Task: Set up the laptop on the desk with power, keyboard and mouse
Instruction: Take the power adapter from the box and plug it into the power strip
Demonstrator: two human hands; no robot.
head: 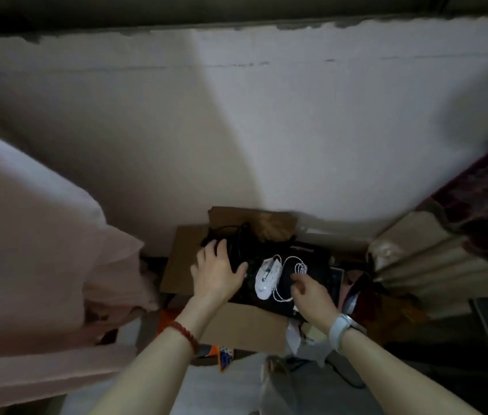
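An open cardboard box [177, 262] stands on the floor by the wall. Inside lies a black flat item [311, 259], perhaps a keyboard or laptop, too dark to tell. On it rests a white mouse [267, 277] with its white cable [292, 265] looped to the right. Black cables [236, 232] lie at the back of the box. My left hand [217, 272] reaches into the box, fingers spread, thumb against the black item's left edge. My right hand [311, 292] hovers just right of the mouse, fingers loosely curled near the white cable; whether it pinches the cable is unclear.
A white wall rises behind the box. Pink fabric [42, 250] hangs at the left. Folded bedding and a dark patterned cloth [461, 229] lie at the right. Papers and small coloured packets [224, 354] lie on the floor in front of the box.
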